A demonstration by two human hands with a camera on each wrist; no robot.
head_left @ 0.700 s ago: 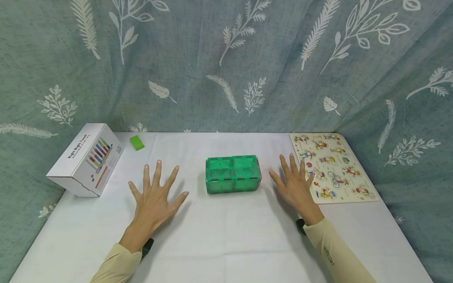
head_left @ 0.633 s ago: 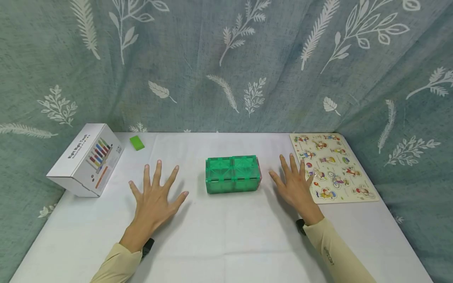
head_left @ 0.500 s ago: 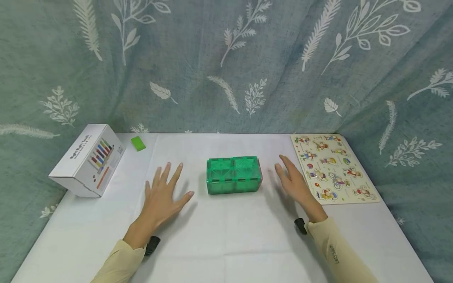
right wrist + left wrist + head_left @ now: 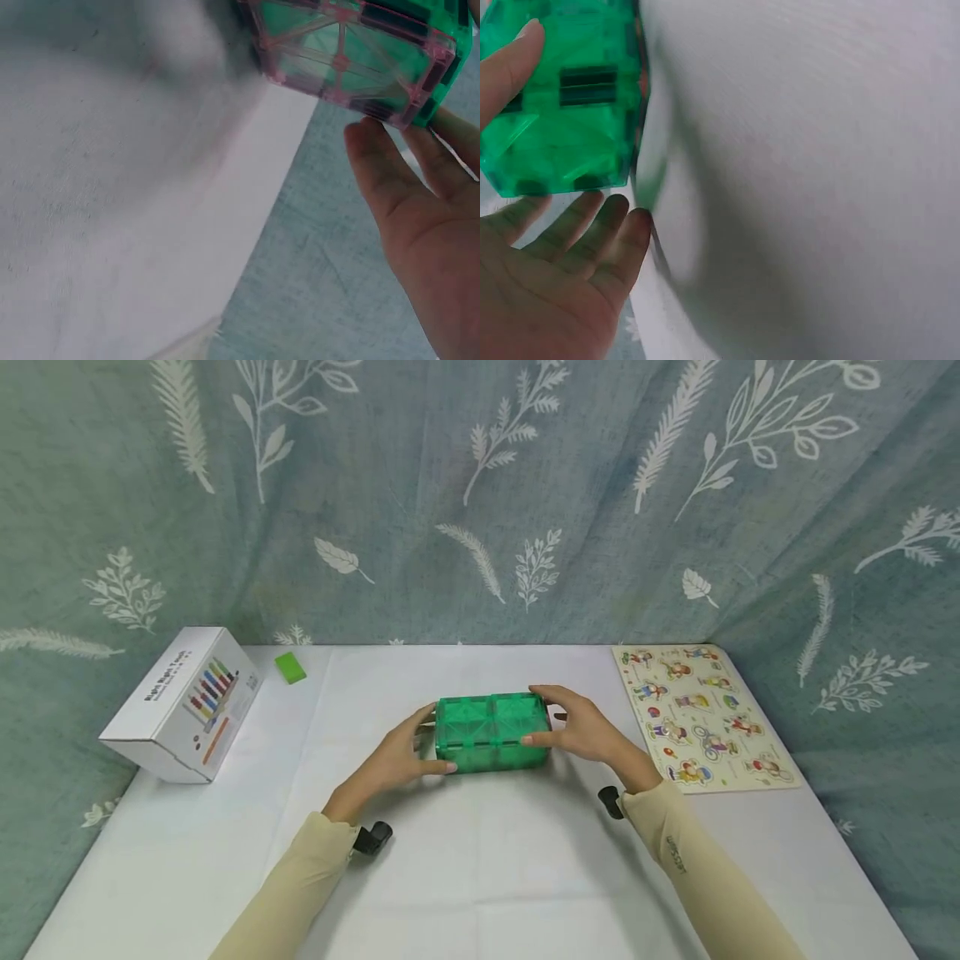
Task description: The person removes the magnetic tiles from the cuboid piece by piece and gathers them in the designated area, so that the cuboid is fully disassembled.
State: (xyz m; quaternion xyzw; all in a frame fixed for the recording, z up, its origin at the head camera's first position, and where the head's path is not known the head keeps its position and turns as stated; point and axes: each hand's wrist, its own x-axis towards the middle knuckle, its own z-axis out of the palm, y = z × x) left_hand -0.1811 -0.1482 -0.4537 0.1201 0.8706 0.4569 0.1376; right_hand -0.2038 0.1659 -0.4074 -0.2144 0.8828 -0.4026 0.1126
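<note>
A long box built of translucent green magnetic tiles (image 4: 491,720) lies on the white tablecloth in the middle of the head view. My left hand (image 4: 386,762) grips its left end, with the thumb on the near side and the other fingers at the end. At the opposite end my right hand (image 4: 588,731) holds it, thumb on the near face and index finger at the far top corner. One end tile, pinkish and clear (image 4: 341,64), shows in the right wrist view. The left wrist view shows my thumb (image 4: 514,71) against a green face.
At the left stands a white carton (image 4: 180,706) with coloured bars printed on it, and a small green block (image 4: 290,667) lies behind. A wooden picture puzzle board (image 4: 701,718) is at the right. A patterned curtain (image 4: 420,510) borders the table's back.
Both hands, spread flat and apart from the box earlier, have moved inward and taken hold of its two ends. The box stays in about the same place.
</note>
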